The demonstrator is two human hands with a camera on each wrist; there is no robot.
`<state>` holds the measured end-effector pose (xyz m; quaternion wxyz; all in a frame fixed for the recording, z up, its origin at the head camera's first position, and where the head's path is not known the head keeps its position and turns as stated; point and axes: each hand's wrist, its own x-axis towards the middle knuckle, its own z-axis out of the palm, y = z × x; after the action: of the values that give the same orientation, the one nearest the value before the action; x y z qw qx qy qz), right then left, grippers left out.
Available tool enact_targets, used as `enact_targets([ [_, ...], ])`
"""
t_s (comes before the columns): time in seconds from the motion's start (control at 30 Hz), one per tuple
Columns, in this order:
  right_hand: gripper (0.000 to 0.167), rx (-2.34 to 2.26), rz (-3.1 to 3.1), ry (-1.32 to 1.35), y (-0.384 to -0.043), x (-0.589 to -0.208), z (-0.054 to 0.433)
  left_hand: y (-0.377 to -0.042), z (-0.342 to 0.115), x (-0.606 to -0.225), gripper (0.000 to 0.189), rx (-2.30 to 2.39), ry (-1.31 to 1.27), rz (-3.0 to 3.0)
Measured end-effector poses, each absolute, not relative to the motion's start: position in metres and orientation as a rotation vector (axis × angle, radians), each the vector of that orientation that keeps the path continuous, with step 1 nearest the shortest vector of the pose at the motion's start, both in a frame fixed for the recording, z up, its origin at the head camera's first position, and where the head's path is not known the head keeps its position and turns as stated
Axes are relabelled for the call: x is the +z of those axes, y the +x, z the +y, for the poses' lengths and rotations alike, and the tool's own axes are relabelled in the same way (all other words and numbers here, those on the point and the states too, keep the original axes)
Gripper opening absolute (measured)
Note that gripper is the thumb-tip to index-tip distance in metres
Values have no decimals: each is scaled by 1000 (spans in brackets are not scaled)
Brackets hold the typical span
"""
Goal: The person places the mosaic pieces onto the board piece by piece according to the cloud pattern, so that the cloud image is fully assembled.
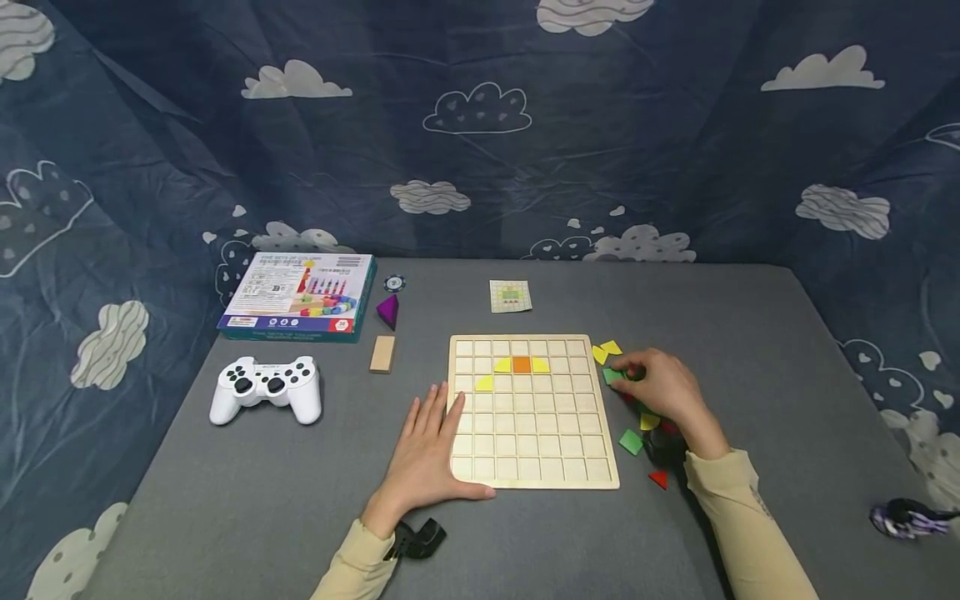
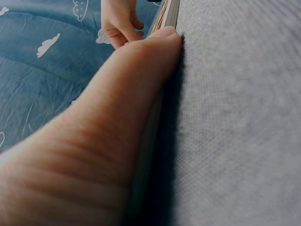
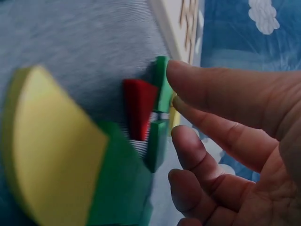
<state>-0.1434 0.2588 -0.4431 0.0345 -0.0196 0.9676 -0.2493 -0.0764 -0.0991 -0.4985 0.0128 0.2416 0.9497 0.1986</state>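
A pale wooden grid board [image 1: 534, 425] lies on the table, with an orange square [image 1: 521, 364] and several yellow pieces [image 1: 484, 383] in its upper cells. My left hand [image 1: 423, 454] rests at the board's lower left corner, fingers spread along the left side and thumb along the front edge. To the right of the board, my right hand [image 1: 663, 385] has its thumb and fingertips at a green square [image 1: 611, 376]. In the right wrist view, a gap shows between thumb and fingers; beside them lie a red piece [image 3: 139, 108] and a yellow rounded piece [image 3: 51, 150].
More loose pieces lie right of the board, including a green square [image 1: 631, 442] and a red triangle [image 1: 658, 479]. A patterned card [image 1: 510, 296] lies behind the board. Leftward are a box [image 1: 296, 296], a white game controller [image 1: 265, 390], a wooden block [image 1: 382, 354] and a purple piece [image 1: 388, 311].
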Motion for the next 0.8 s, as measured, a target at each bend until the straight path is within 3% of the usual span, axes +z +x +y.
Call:
enact_targets([
  [0.47,17,-709,2968,-91,-148,-446,255,-76,-100,-500,131,612,751,2961],
  [0.8,20,-759,2989,-127,-141,-442,250,-76,-99,-498,131,606,765,2975],
])
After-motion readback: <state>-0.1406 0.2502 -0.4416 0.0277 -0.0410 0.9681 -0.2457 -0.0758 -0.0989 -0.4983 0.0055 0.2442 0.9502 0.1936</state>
